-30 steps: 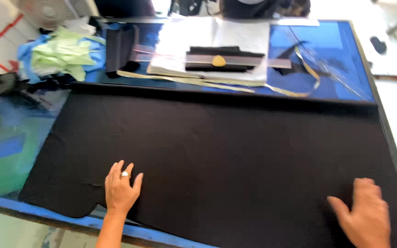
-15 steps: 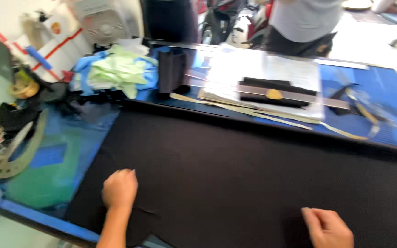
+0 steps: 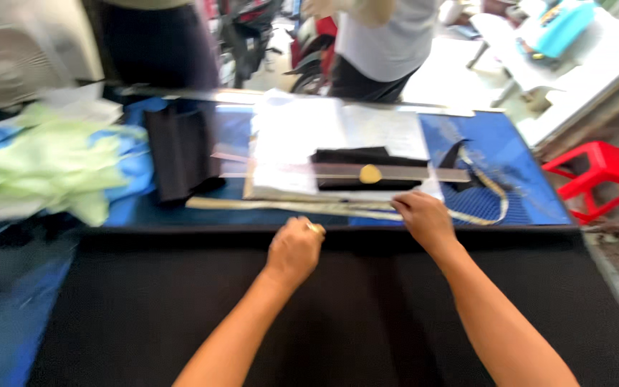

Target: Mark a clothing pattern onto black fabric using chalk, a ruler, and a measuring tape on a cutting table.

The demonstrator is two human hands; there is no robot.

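From my feed, nearest to me is the black fabric [image 3: 324,315] — a broad, dark, matte sheet spread flat over the blue table [image 3: 517,150], filling the near half of the view, its far edge a straight line across the table. My left hand [image 3: 294,251] sits on that far edge, fingers curled into a loose fist with a ring showing; whether it pinches the cloth I cannot tell. My right hand [image 3: 424,218] lies just past the edge, fingers bent down onto a long pale strip [image 3: 288,206] beyond the fabric. Further out sit white paper sheets [image 3: 302,136] carrying a folded black piece [image 3: 367,166] under a clear ruler [image 3: 338,172]. To the left — a crumpled green cloth [image 3: 51,165]. Beyond the table stands a person [image 3: 388,43], and a red stool [image 3: 596,172] is off right.
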